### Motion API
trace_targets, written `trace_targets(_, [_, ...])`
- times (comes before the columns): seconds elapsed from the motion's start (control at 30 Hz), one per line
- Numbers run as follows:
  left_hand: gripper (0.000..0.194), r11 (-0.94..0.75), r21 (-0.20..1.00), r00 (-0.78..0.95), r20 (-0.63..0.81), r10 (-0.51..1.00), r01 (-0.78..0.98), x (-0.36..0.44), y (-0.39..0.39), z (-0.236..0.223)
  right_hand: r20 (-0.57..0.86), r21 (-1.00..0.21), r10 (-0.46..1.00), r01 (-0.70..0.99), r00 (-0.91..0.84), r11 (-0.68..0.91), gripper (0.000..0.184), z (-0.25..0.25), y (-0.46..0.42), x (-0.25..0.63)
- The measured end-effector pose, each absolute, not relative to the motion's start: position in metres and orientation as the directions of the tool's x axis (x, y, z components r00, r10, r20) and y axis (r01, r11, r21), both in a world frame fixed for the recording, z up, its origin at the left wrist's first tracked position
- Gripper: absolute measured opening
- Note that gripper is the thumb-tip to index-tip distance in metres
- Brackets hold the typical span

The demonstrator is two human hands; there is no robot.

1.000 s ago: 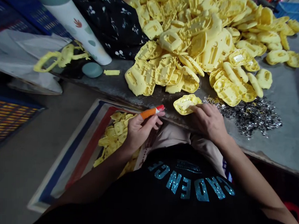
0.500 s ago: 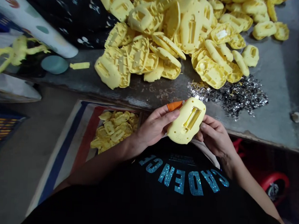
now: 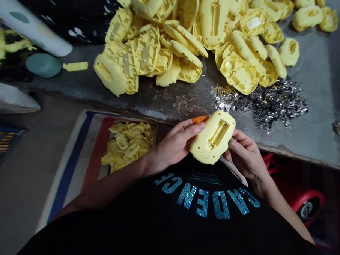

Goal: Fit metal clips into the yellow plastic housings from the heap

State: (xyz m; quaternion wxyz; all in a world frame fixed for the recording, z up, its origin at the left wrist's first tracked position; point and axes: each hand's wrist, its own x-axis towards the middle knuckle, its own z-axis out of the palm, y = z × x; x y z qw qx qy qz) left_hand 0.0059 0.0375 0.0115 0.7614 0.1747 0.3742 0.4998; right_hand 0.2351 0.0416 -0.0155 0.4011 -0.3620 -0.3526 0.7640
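Observation:
A yellow plastic shell with a long battery slot, screw holes and a cluster of tiny speaker holes is held up just off the table's front edge. My left hand grips its left side, thumb on the face, an orange cover on one finger. At the shell's right edge my right hand is closed, thumb and finger pinched together; whether they hold a small part is hidden. Beyond the hands lies a heap of small shiny metal pieces. Behind it spreads a pile of similar yellow shells.
Below the table, to the left, a striped sack holds more yellow parts. A green round lid and a yellow strip lie on the grey table. A red wheel-like thing stands under the table at right.
The view has shifted slightly, so the pile and table sit higher in the picture. The shell has tilted a little, and its speaker holes show more clearly. Both hands keep their places on it.

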Motion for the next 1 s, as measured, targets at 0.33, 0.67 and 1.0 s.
trace_targets(0.33, [0.043, 0.341, 0.71, 0.173, -0.301, 0.938, -0.616, 0.007, 0.029, 0.017, -0.177, -0.908, 0.921, -0.303, -0.346, -0.288, 0.039, -0.005, 0.036, 0.227])
trace_targets(0.67, [0.065, 0.607, 0.687, 0.609, -0.296, 0.736, -0.399, -0.05, 0.03, -0.013, -0.08, -0.997, 0.805, 0.033, -0.587, -0.075, 0.02, 0.031, 0.056, 0.255])
trace_targets(1.0, [0.082, 0.638, 0.767, 0.859, -0.373, 0.35, 0.073, -0.04, 0.06, -0.027, 0.026, -0.923, 0.682, 0.245, -0.731, 0.297, 0.025, 0.03, 0.056, 0.242])
